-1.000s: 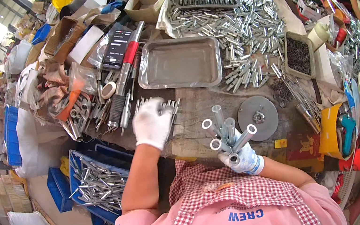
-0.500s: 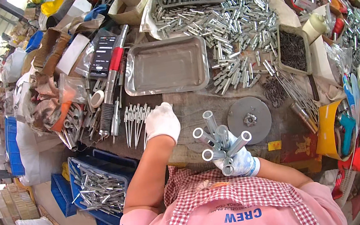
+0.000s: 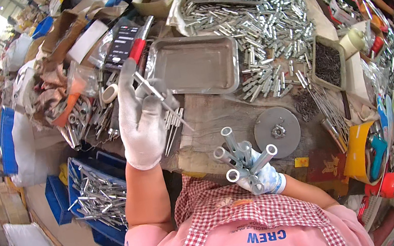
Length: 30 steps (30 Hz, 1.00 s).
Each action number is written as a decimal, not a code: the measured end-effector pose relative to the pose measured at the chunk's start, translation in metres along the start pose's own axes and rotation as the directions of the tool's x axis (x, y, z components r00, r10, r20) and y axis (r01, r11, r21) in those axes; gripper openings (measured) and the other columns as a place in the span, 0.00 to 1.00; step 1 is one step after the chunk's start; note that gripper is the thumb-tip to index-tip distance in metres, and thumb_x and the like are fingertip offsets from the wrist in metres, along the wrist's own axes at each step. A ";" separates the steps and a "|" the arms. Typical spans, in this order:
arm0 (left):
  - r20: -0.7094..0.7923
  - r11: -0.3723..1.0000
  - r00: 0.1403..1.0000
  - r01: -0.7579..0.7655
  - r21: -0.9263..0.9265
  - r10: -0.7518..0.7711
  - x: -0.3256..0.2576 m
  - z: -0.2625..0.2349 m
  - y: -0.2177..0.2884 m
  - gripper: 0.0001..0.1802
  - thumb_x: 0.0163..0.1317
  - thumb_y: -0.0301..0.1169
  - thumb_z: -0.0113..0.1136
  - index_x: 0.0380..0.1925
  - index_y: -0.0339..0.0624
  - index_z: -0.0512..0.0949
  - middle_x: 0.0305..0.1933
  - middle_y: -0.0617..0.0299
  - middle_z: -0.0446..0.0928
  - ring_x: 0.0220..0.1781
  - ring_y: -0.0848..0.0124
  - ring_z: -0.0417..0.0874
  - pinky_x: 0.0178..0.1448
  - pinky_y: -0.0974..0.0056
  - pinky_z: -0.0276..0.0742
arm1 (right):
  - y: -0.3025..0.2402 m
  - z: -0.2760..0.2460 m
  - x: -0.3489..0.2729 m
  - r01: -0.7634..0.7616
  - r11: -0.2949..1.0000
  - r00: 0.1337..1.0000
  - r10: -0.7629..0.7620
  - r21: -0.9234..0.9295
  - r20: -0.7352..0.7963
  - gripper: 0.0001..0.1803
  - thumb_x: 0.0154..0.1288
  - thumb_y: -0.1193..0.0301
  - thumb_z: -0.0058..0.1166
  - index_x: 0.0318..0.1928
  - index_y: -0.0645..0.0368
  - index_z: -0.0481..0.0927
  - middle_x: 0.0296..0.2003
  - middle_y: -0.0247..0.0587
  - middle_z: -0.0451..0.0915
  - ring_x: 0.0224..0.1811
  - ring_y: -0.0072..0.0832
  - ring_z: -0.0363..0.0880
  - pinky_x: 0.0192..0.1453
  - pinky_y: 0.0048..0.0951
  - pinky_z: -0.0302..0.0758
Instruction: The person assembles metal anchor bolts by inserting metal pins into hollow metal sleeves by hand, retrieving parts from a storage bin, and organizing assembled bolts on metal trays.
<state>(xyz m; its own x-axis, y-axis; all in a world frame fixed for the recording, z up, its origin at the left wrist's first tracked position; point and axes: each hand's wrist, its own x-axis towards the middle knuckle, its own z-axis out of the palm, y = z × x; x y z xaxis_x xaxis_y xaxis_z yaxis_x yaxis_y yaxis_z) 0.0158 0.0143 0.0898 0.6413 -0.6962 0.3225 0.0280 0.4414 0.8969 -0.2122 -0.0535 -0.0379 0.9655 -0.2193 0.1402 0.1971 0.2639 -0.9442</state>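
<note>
My left hand (image 3: 140, 119), in a white glove, is raised above the workbench and pinches a thin metal bolt (image 3: 160, 99) that slants down to the right. A small pile of similar bolts (image 3: 172, 123) lies on the bench just beneath it. My right hand (image 3: 262, 178), also gloved, is close to my chest and grips a bundle of several short metal sleeves (image 3: 242, 156), their open ends pointing up and outward.
An empty steel tray (image 3: 195, 65) sits behind the hands. Heaps of metal sleeves (image 3: 263, 23) cover the bench beyond it. A round metal disc (image 3: 276, 132) lies to the right, a blue crate of parts (image 3: 95, 194) to the lower left, clutter of tools and bags at the left.
My left hand has lifted off the bolt pile with one bolt pinched in it. My right hand with the sleeves has stayed near my chest.
</note>
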 end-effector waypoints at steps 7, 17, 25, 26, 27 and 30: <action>0.147 0.971 0.960 -0.239 -0.011 0.238 -0.011 0.015 -0.014 0.39 0.64 0.35 0.54 0.68 0.41 0.44 0.36 0.61 0.69 0.37 0.72 0.73 0.60 0.54 0.68 | 0.006 -0.009 -0.005 0.133 0.866 0.988 -0.076 -0.482 0.136 0.40 0.54 0.73 0.57 0.65 0.63 0.52 0.64 0.53 0.58 0.66 0.42 0.60 0.64 0.39 0.62; 0.395 0.986 0.918 -0.023 0.163 -0.044 -0.046 0.012 -0.041 0.32 0.61 0.36 0.59 0.62 0.46 0.58 0.33 0.60 0.72 0.39 0.67 0.77 0.66 0.46 0.59 | -0.016 -0.002 0.001 -0.171 0.970 0.985 0.171 -0.174 -0.013 0.40 0.50 0.69 0.60 0.63 0.64 0.56 0.52 0.47 0.71 0.48 0.33 0.73 0.52 0.33 0.71; 0.611 0.960 0.775 -0.266 0.084 0.161 -0.031 -0.008 -0.036 0.20 0.64 0.39 0.55 0.50 0.36 0.74 0.46 0.53 0.75 0.45 0.65 0.77 0.51 0.62 0.71 | -0.035 0.006 0.011 -0.123 0.983 0.973 0.146 -0.134 0.179 0.35 0.55 0.61 0.64 0.61 0.60 0.67 0.66 0.49 0.54 0.60 0.41 0.62 0.60 0.38 0.64; 0.624 0.914 0.750 -0.382 0.136 0.221 -0.024 -0.007 -0.027 0.21 0.65 0.41 0.53 0.48 0.35 0.75 0.46 0.52 0.76 0.45 0.64 0.77 0.52 0.62 0.70 | -0.035 0.006 0.011 -0.009 0.987 0.983 0.038 -0.161 0.179 0.34 0.55 0.63 0.64 0.61 0.59 0.67 0.66 0.48 0.53 0.60 0.40 0.62 0.60 0.38 0.64; 0.167 0.972 0.959 -0.234 0.013 0.228 -0.023 0.000 -0.026 0.19 0.64 0.41 0.53 0.45 0.36 0.77 0.44 0.52 0.76 0.45 0.63 0.77 0.53 0.62 0.69 | -0.033 0.007 0.009 -0.005 0.988 0.984 0.033 -0.157 0.177 0.34 0.55 0.63 0.64 0.61 0.59 0.67 0.66 0.48 0.53 0.60 0.40 0.62 0.60 0.38 0.64; -0.407 0.919 0.898 0.008 0.394 0.166 -0.014 -0.042 -0.029 0.14 0.59 0.38 0.57 0.37 0.39 0.80 0.39 0.51 0.79 0.42 0.60 0.80 0.50 0.60 0.72 | -0.019 0.004 0.002 -0.286 0.858 0.940 0.338 0.426 -0.049 0.29 0.51 0.76 0.63 0.54 0.57 0.66 0.34 0.27 0.68 0.34 0.18 0.68 0.39 0.22 0.68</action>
<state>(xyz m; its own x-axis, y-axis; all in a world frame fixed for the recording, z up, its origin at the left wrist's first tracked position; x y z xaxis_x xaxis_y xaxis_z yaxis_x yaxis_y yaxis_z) 0.0383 0.0349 0.0471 0.8927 -0.3216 0.3158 -0.2711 0.1765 0.9462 -0.2129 -0.0554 -0.0189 0.9657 -0.1633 -0.2020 -0.0349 0.6891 -0.7238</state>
